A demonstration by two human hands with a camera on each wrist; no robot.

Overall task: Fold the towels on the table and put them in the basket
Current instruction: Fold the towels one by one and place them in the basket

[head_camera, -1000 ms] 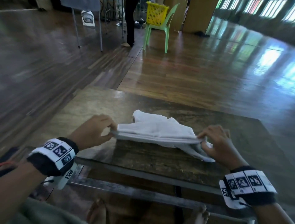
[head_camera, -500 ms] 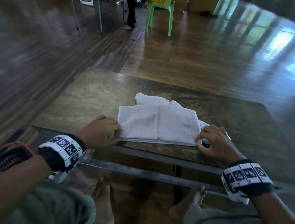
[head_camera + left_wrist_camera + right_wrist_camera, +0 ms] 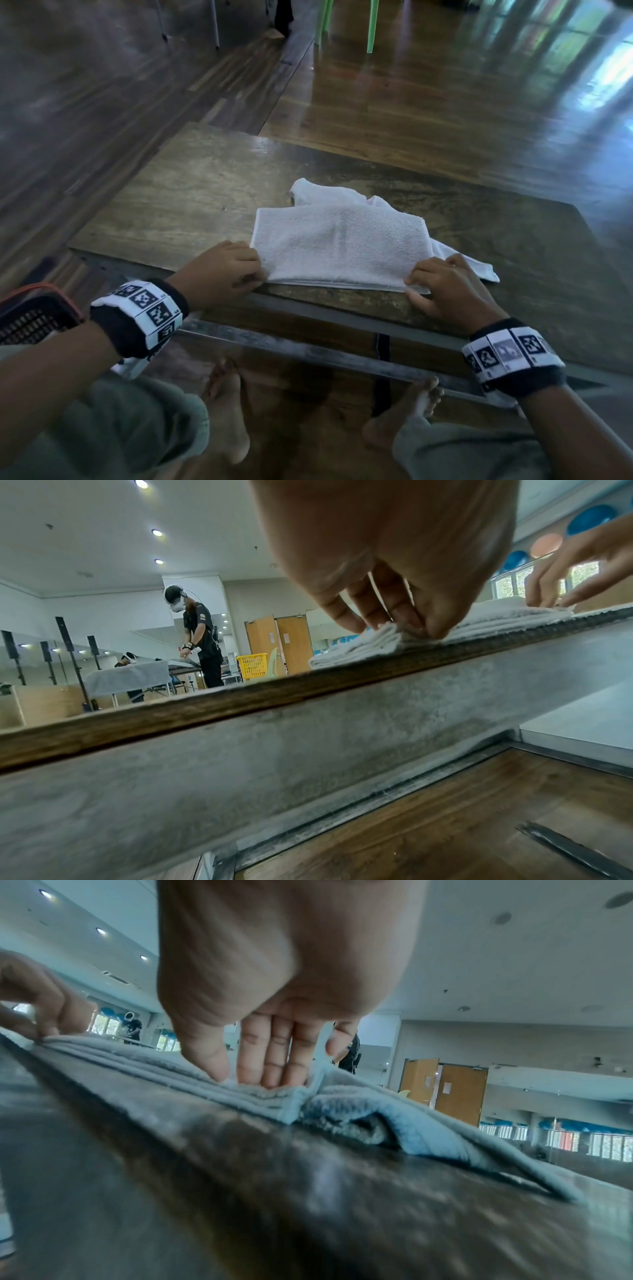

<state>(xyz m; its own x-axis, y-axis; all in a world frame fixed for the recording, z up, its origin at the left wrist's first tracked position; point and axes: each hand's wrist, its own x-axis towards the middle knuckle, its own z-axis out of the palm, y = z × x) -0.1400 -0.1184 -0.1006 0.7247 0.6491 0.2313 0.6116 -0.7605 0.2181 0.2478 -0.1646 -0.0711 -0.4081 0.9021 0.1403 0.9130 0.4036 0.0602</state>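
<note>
A white towel (image 3: 339, 246) lies folded flat near the front edge of the wooden table (image 3: 191, 205). My left hand (image 3: 253, 270) pinches its near left corner; the left wrist view shows the left hand (image 3: 404, 626) with thumb and fingers closed on the stacked layers of the towel (image 3: 359, 647). My right hand (image 3: 416, 284) grips the near right corner, and in the right wrist view the right hand (image 3: 246, 1074) has thumb and fingers down on the towel (image 3: 192, 1074). A second, crumpled white towel (image 3: 318, 192) lies under it, sticking out behind and to the right.
A dark basket with an orange rim (image 3: 30, 318) sits low at my left, beside my knee. The table's metal frame (image 3: 308, 349) runs below the front edge, with my bare feet under it. Green chair legs (image 3: 371, 27) stand far off on the wooden floor.
The towel was stretched in the air between both hands; now it lies folded flat on the table. Both hands have come down to its near corners. The head view has tilted down.
</note>
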